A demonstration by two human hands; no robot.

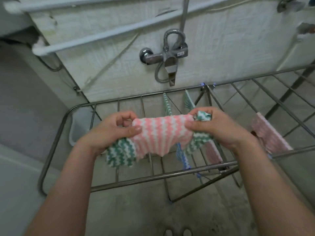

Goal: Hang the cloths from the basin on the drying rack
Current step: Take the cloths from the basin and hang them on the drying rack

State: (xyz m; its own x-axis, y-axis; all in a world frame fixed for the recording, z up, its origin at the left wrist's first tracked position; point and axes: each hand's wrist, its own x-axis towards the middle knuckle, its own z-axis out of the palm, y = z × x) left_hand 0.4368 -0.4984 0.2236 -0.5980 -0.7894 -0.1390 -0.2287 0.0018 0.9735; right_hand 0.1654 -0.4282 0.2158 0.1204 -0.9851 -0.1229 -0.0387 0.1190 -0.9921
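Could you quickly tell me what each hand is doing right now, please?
Left hand: closed on the pink striped cloth and a green cloth.
Right hand: closed on the same pink cloth and another green one.

Single head-worn wide-angle view, being aimed forward and steeply down. Both forearms are being seen entering from 6 o'clock, close to the lens. The drying rack (153, 178) is being framed mid-distance; the wall tap (163, 57) is being caught toward 12 o'clock.
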